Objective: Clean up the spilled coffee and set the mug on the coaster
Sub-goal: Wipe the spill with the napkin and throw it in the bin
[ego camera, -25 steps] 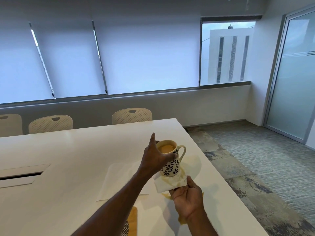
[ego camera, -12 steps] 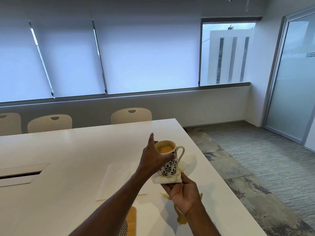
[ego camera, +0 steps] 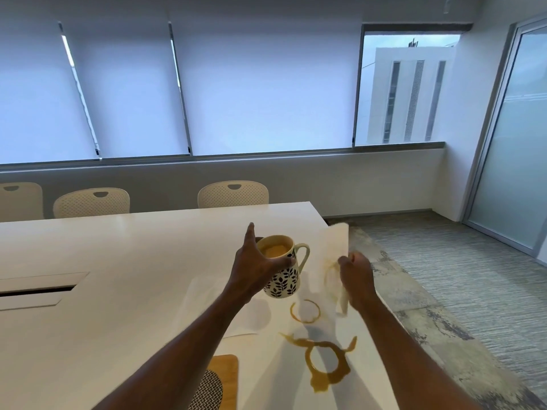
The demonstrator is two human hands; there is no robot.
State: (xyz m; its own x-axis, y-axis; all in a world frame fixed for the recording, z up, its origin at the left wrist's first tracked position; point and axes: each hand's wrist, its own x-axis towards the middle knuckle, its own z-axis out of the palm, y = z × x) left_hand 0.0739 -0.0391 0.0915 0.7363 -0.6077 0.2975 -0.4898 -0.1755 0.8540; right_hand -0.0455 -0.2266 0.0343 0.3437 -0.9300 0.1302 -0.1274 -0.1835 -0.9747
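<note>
My left hand (ego camera: 258, 266) grips a cream mug (ego camera: 283, 275) with a dark leaf pattern, full of light coffee, lifted above the white table (ego camera: 118, 291). To its right, my right hand (ego camera: 356, 272) holds up a white napkin (ego camera: 333, 255) stained with coffee, clear of the mug. Below them a brown coffee ring (ego camera: 305, 311) and a larger coffee puddle (ego camera: 322, 363) lie on the table near its right edge. A wooden coaster (ego camera: 226, 377) sits at the bottom, partly hidden by my left arm.
Another white napkin (ego camera: 207, 303) lies flat on the table under my left arm. A round woven mat (ego camera: 208, 390) overlaps the coaster. A cable slot (ego camera: 38, 290) is set in the table at left. Chairs (ego camera: 233, 193) line the far side. Carpeted floor lies to the right.
My right hand has pulled the stained napkin from under the mug and raised it to the right. The mug is held slightly higher, and a coffee ring now shows beneath it.
</note>
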